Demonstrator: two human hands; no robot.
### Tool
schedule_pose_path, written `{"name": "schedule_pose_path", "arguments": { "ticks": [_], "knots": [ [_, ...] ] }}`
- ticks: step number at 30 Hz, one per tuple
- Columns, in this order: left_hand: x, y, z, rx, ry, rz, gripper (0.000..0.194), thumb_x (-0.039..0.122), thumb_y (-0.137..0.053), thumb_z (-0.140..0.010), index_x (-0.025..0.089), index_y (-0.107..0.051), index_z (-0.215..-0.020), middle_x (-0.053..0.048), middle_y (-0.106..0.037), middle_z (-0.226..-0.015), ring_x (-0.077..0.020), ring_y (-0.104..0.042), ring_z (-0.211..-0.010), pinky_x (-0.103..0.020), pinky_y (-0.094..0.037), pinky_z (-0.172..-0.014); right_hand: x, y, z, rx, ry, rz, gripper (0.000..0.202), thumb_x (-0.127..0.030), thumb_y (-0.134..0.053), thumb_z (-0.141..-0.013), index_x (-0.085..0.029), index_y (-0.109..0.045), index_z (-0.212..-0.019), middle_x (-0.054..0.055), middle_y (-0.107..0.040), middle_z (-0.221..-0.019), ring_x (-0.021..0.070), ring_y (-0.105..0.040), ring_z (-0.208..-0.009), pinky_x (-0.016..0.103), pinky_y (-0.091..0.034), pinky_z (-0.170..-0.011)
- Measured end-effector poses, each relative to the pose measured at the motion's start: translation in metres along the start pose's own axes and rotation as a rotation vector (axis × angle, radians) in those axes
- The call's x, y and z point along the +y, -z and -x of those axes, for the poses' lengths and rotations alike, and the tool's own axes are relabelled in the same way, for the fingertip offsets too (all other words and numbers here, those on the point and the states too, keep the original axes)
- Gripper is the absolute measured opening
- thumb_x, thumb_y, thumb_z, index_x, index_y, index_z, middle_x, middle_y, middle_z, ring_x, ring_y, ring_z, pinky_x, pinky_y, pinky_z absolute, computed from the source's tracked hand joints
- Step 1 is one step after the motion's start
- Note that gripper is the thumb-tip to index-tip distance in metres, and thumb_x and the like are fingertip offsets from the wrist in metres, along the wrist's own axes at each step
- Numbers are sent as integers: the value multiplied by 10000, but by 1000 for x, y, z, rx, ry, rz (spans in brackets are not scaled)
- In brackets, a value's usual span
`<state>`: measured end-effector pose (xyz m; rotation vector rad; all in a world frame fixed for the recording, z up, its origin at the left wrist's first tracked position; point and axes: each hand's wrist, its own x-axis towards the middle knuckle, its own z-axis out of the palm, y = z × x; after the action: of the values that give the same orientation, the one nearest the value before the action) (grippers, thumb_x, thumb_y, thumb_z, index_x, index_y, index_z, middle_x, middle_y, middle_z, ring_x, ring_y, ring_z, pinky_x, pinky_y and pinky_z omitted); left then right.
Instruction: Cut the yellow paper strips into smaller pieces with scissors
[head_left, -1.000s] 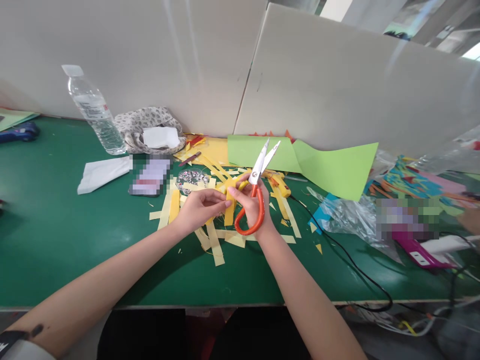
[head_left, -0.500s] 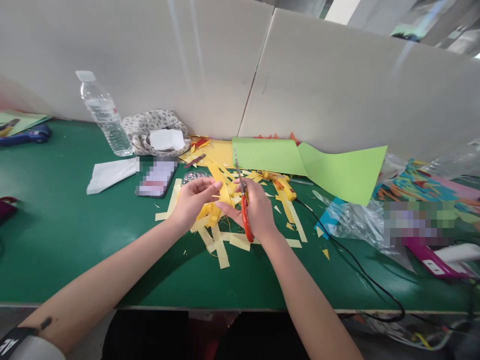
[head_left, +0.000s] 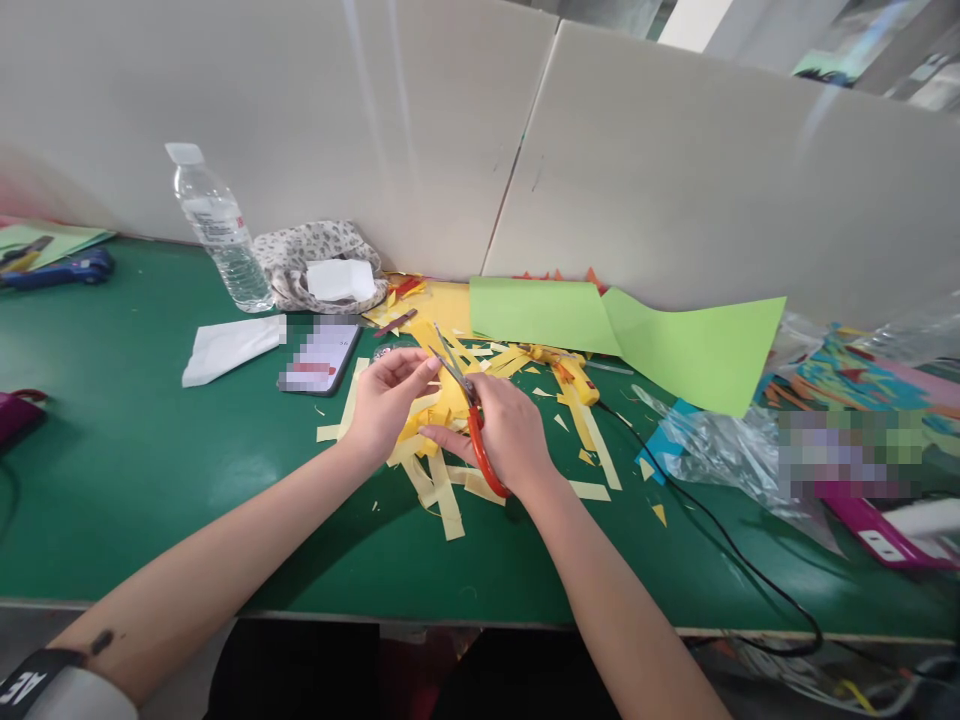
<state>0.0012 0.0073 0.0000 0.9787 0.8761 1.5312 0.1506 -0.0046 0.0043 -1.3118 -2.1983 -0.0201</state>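
Observation:
My right hand (head_left: 510,430) is closed on red-handled scissors (head_left: 480,450), whose blades point up and to the left, slightly apart. Beside the blade tips, my left hand (head_left: 386,400) pinches a yellow paper strip (head_left: 427,338) between thumb and index finger. The blades lie over the yellow paper. Under both hands, yellow and pale cut strips (head_left: 450,510) are piled on the green table (head_left: 300,560). What part of the paper sits between the blades is too small to tell.
A phone (head_left: 322,355), white tissue (head_left: 232,348), water bottle (head_left: 221,240) and spotted pouch (head_left: 322,240) stand left. Green sheets (head_left: 540,310) lean behind. A yellow glue gun (head_left: 574,380) with a black cord, a plastic bag (head_left: 735,450) and blue paper (head_left: 667,435) are right.
The scissors have swung from nearly upright to leaning left, with their blades now over the yellow paper near my left fingertips. My left hand keeps its pinch.

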Motion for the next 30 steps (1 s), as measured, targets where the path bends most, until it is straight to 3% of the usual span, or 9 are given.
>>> {"name": "schedule_pose_path", "arguments": {
  "ticks": [17, 23, 30],
  "knots": [
    [-1, 1, 1, -45, 72, 116, 164, 289, -725, -695, 171, -633, -764, 16, -629, -738, -73, -612, -668, -186, -525, -657, -1, -1, 2, 67, 17, 74, 505, -668, -519, -720, -178, -527, -845, 29, -598, -693, 165, -532, -634, 281, -322, -615],
    [-4, 2, -1, -2, -39, 39, 170, 287, -733, -676, 175, -638, -760, 15, -648, -724, -84, -620, -657, -204, -540, -650, -2, -2, 2, 42, 11, 79, 548, -638, -493, -754, -163, -510, -1027, 89, -622, -894, 227, -554, -799, 325, -361, -692],
    [-6, 2, -2, 18, -173, -87, 146, 281, -721, -684, 181, -643, -756, 8, -655, -723, -91, -626, -638, -210, -555, -621, 1, -2, 2, 8, 37, 92, 526, -601, -484, -775, -160, -491, -1061, 107, -607, -922, 247, -548, -845, 344, -363, -712]
  ]
}}
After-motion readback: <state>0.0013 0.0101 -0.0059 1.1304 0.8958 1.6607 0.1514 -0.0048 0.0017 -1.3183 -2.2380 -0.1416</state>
